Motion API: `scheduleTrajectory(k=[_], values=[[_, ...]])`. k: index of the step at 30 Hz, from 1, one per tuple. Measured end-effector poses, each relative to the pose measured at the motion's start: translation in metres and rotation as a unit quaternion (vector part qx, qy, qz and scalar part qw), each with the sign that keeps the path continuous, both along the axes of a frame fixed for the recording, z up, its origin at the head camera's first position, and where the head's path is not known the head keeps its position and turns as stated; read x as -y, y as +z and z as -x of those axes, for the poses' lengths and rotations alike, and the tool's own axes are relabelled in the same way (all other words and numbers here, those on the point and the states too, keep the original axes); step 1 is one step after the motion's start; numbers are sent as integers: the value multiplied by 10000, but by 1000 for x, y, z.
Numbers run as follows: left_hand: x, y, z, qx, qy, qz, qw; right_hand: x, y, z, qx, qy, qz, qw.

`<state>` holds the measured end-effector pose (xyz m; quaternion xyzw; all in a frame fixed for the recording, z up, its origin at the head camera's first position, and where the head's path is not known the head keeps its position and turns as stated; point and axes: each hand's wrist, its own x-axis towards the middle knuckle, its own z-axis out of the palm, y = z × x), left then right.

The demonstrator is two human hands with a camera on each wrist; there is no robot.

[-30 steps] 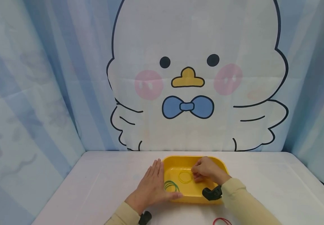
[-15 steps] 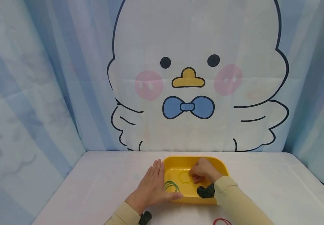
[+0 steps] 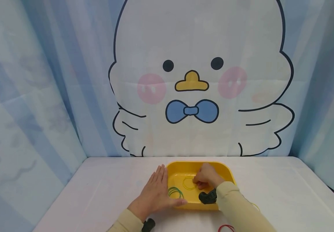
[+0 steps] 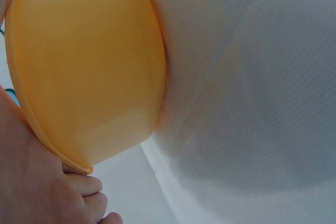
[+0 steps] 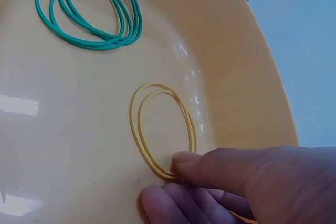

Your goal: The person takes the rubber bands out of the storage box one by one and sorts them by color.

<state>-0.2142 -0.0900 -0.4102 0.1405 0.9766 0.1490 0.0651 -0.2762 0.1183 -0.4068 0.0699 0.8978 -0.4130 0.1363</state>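
A yellow plastic tray [image 3: 201, 206] stands on the table. My left hand [image 3: 153, 195] lies along its left side, fingers straight and thumb over the front rim; the left wrist view shows the hand against the tray's rim [image 4: 47, 142]. Inside the tray, my right hand [image 3: 208, 176] pinches the near end of a pair of looped yellow rubber bands [image 5: 135, 124] between thumb and fingers. The bands [image 3: 184, 186] still lie on the tray floor. Several green rubber bands [image 5: 97, 45] lie in a loose bunch near the tray's left front corner.
Red rubber bands [image 3: 226, 226] lie on the white table [image 3: 120, 180] in front of the tray. Part of a yellow band [image 3: 255, 206] shows beside the right sleeve. A curtain with a cartoon bird [image 3: 191, 135] hangs behind the table.
My right hand has moved a little left and toward me, reaching the yellow bands. The left hand holds its place at the tray. A yellow band beside the right sleeve has come into sight.
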Motion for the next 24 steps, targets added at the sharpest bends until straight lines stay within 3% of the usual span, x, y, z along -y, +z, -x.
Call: scheduleTrajectory(k=[10,24], values=[[1,0,0,24,-39,11,10000,-2,-1,-2,-2,46,236,9997],[-1,0,-1,-49,25,89,9999,-16,-3,-6,208,142,1379,9901]])
